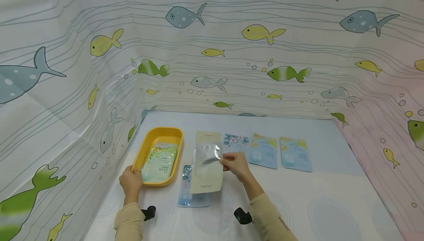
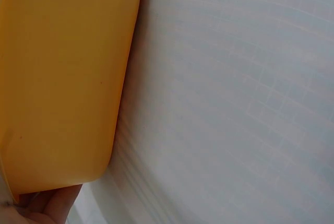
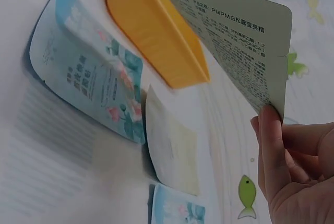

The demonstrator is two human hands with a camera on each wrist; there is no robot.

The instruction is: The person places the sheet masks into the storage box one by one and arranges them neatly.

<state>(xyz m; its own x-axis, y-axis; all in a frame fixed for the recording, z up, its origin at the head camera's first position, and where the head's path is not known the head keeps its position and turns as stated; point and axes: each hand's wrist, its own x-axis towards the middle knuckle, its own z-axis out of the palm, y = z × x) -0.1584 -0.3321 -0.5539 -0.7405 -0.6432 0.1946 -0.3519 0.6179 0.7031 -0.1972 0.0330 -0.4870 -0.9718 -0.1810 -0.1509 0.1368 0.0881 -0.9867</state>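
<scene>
Head view: my left hand (image 1: 131,181) gripped the yellow tray (image 1: 169,136), right hand (image 1: 236,164) pinched a cream packet (image 1: 207,176) by one edge only, so it could slip.

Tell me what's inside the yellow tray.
The yellow tray holds a pale green packet with a floral print. Anything beneath the packet is covered and can't be seen.

Yellow tray (image 1: 168,137), cream packet (image 1: 207,177), fish-patterned backdrop (image 1: 228,62)
</scene>
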